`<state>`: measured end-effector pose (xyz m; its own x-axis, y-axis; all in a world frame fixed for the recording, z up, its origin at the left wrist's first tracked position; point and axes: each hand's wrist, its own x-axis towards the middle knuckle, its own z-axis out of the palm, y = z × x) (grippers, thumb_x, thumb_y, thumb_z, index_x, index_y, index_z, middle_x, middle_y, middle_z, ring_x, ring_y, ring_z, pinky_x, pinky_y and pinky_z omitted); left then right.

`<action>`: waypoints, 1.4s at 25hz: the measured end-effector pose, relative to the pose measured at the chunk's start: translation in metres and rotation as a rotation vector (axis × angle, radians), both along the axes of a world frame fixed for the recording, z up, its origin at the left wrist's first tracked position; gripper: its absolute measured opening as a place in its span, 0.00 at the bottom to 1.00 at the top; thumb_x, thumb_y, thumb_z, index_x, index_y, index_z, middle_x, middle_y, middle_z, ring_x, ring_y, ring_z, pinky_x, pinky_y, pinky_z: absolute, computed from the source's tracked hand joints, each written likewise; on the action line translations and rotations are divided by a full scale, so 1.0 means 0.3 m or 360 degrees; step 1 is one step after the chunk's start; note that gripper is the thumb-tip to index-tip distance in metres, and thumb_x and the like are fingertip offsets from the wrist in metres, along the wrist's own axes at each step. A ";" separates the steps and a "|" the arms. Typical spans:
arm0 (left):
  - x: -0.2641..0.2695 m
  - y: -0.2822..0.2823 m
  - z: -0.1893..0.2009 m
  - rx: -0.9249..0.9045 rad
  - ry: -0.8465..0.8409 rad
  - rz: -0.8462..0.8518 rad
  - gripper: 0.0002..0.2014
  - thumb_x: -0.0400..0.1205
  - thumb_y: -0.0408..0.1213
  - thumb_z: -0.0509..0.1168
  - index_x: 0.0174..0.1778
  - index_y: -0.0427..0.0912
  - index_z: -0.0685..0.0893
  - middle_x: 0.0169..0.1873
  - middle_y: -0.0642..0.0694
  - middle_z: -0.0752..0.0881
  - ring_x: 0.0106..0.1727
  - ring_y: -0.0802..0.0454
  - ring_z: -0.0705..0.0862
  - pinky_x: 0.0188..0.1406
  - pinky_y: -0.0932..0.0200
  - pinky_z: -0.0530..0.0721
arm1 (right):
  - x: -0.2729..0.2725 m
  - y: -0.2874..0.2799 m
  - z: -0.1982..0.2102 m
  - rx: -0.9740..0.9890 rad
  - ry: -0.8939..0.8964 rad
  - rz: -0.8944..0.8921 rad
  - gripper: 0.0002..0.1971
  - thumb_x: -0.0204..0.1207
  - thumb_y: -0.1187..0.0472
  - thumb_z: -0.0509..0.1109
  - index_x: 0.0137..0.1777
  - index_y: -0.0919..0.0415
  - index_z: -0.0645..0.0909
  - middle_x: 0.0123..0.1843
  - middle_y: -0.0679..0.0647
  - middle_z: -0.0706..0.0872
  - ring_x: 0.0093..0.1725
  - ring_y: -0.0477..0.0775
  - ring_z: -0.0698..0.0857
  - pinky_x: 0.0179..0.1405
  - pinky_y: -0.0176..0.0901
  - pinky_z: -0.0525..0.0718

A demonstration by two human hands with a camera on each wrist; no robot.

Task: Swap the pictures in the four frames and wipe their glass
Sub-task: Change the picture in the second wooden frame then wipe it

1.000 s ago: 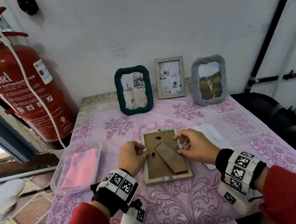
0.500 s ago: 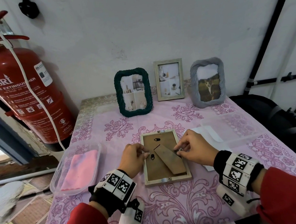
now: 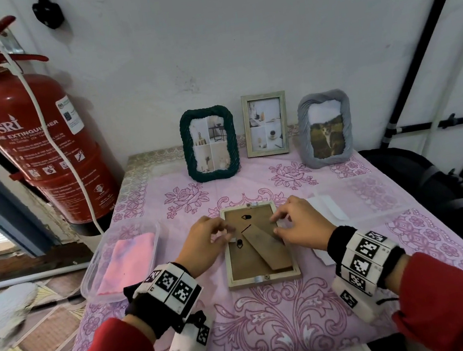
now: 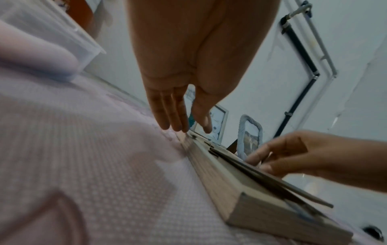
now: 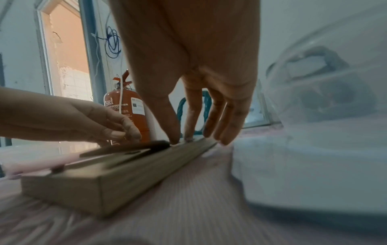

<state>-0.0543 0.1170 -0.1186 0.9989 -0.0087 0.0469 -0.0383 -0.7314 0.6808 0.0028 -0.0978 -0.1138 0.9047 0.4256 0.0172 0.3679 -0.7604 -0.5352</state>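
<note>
The wooden frame point(image 3: 259, 245) lies face-down on the bench point(image 3: 272, 317) so both hands' grip, left hand point(image 3: 204, 245) and right hand point(image 3: 301, 226), fingers relaxed and apart, can work its backing tabs at the side edges.

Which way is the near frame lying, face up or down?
Face down: the frame lies flat on the table, its brown backing and folded stand facing up.
</note>
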 end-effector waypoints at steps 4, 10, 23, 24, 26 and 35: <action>-0.023 -0.021 0.021 0.0238 0.0076 -0.0368 0.15 0.72 0.48 0.75 0.50 0.45 0.88 0.54 0.44 0.80 0.59 0.48 0.75 0.64 0.55 0.72 | 0.046 0.080 0.034 0.0020 -0.0057 0.0003 0.16 0.74 0.66 0.66 0.63 0.64 0.81 0.60 0.61 0.78 0.62 0.57 0.77 0.58 0.35 0.70; -0.046 -0.027 0.005 0.0344 0.0204 -0.0559 0.19 0.63 0.54 0.79 0.48 0.59 0.86 0.57 0.53 0.70 0.61 0.51 0.63 0.65 0.65 0.63 | 0.110 0.141 0.019 -0.0448 -0.0006 0.0080 0.20 0.73 0.69 0.61 0.65 0.68 0.78 0.63 0.63 0.75 0.68 0.63 0.70 0.67 0.49 0.74; -0.045 -0.081 0.020 0.0446 0.0386 -0.0608 0.11 0.75 0.45 0.72 0.49 0.45 0.89 0.64 0.49 0.69 0.68 0.46 0.59 0.71 0.56 0.62 | 0.106 0.115 -0.010 -0.0616 -0.0070 0.0255 0.27 0.75 0.71 0.56 0.76 0.59 0.70 0.71 0.62 0.69 0.71 0.62 0.65 0.73 0.47 0.68; -0.043 -0.084 0.020 0.0495 0.0401 -0.0612 0.11 0.75 0.45 0.72 0.49 0.44 0.88 0.64 0.48 0.69 0.68 0.45 0.59 0.70 0.56 0.63 | 0.104 0.111 -0.011 -0.0588 -0.0065 0.0260 0.27 0.76 0.72 0.56 0.75 0.58 0.71 0.70 0.61 0.70 0.70 0.62 0.65 0.73 0.47 0.68; -0.039 -0.089 0.016 0.0610 0.0419 -0.0633 0.12 0.76 0.46 0.70 0.51 0.43 0.87 0.66 0.47 0.68 0.68 0.45 0.59 0.71 0.54 0.64 | 0.101 0.108 -0.014 -0.0547 -0.0066 0.0274 0.27 0.76 0.73 0.56 0.74 0.56 0.74 0.68 0.61 0.72 0.69 0.62 0.66 0.72 0.47 0.68; -0.042 -0.077 -0.006 0.0525 0.0252 -0.0525 0.15 0.77 0.53 0.67 0.45 0.43 0.83 0.53 0.50 0.72 0.60 0.49 0.64 0.61 0.61 0.65 | 0.079 0.104 -0.006 -0.0293 0.0011 0.0182 0.24 0.70 0.77 0.59 0.68 0.65 0.71 0.68 0.61 0.75 0.68 0.59 0.68 0.66 0.44 0.71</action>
<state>-0.0668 0.0940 -0.1204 0.9351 -0.3144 -0.1637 -0.2189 -0.8754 0.4309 0.0266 -0.0667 -0.1154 0.8501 0.5211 -0.0763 0.4544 -0.7989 -0.3941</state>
